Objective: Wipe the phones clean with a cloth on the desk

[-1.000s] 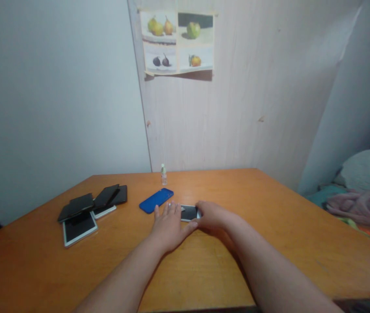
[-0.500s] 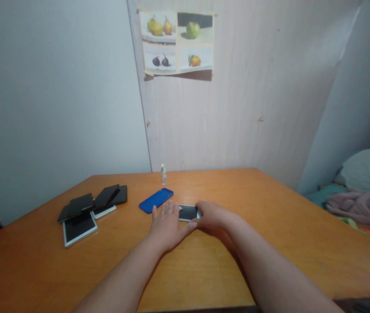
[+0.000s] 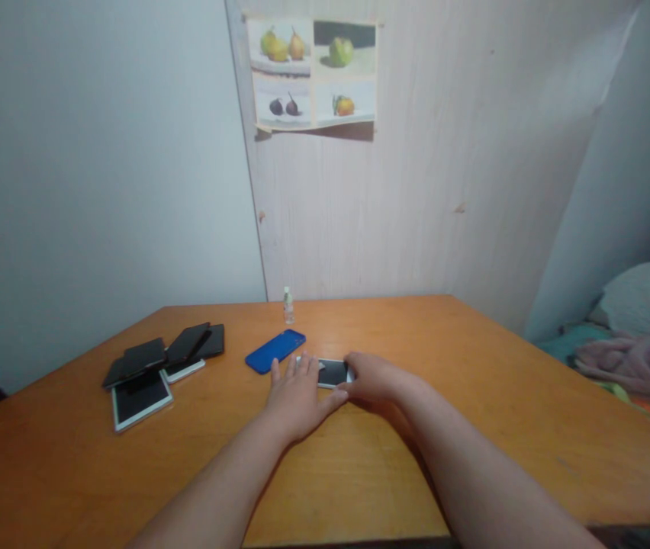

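A white-framed smartphone [image 3: 333, 372] with a dark screen lies flat on the table between my hands. My right hand [image 3: 374, 377] is closed around its right end, thumb at the near edge and fingers at the far side. Over its left part my left hand [image 3: 296, 396] lies with fingers stretched out and thumb reaching toward my right thumb. A small pale scrap [image 3: 321, 365] shows at the left fingertips, on the screen; its kind is too small to tell. Just beyond my left fingers lies a blue phone case [image 3: 275, 351].
On the left of the wooden table [image 3: 508, 442] several black tablets or cases [image 3: 145, 356] overlap a white-framed tablet [image 3: 142, 398]. A small clear bottle [image 3: 288, 306] stands toward the back. Past the right edge lies crumpled bedding [image 3: 616, 366].
My left fingers and the pale scrap have shifted slightly to the right over the smartphone. My right hand stays at the phone's right end.
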Motion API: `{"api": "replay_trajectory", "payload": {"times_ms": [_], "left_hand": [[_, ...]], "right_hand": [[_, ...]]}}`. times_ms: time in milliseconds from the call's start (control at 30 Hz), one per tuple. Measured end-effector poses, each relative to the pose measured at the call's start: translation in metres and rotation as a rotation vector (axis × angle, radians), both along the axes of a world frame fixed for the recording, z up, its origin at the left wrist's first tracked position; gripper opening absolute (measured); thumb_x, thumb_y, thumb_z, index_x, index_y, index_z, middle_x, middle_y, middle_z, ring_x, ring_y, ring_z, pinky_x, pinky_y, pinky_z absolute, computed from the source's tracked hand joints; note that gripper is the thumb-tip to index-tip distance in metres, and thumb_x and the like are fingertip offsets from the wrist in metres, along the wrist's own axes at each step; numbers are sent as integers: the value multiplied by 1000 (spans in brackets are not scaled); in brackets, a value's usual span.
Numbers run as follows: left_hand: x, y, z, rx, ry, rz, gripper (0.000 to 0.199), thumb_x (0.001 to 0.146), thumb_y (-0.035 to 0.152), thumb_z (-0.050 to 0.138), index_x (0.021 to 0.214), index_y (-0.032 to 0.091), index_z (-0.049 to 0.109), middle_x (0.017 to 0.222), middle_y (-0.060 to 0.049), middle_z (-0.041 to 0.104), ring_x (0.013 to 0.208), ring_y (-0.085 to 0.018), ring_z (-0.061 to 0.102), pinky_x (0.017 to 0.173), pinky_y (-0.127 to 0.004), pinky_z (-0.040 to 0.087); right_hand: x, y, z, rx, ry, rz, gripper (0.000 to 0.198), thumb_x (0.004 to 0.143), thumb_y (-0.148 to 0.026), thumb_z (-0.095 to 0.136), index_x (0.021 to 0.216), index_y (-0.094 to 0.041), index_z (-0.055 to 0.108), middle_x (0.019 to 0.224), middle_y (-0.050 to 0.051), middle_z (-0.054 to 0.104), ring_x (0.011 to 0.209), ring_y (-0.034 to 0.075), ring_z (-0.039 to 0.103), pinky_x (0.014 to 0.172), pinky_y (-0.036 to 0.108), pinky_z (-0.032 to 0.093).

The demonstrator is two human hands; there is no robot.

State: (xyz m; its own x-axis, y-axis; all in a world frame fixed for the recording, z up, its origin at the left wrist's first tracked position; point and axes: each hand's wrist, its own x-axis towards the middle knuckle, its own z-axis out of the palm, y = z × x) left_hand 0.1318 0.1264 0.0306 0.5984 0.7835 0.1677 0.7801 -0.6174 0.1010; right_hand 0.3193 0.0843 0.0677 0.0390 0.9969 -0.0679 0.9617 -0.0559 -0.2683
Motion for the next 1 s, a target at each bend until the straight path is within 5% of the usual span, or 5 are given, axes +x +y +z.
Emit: {"api": "replay_trajectory", "payload": {"times_ms": [367, 1000], "left_hand": [[-1, 2, 0, -28, -35, 26, 109, 77, 91, 24, 153, 13, 36, 160, -21, 28, 147, -43, 25, 113, -73, 11], [-1, 1, -1, -1, -17, -23, 102, 82, 86, 26, 153, 13, 36, 160, -21, 30, 149, -40, 21, 117, -69, 1]], "right_hand": [[-1, -3, 4, -2, 26, -13, 48, 74, -53, 70, 108, -19, 68, 106, 12, 73, 87, 26, 67, 62, 28, 41], [-1, 0, 2, -10, 9, -7, 50, 74, -54, 71, 108, -17, 68, 103, 12, 73, 87, 26, 68, 61, 27, 40]]}}
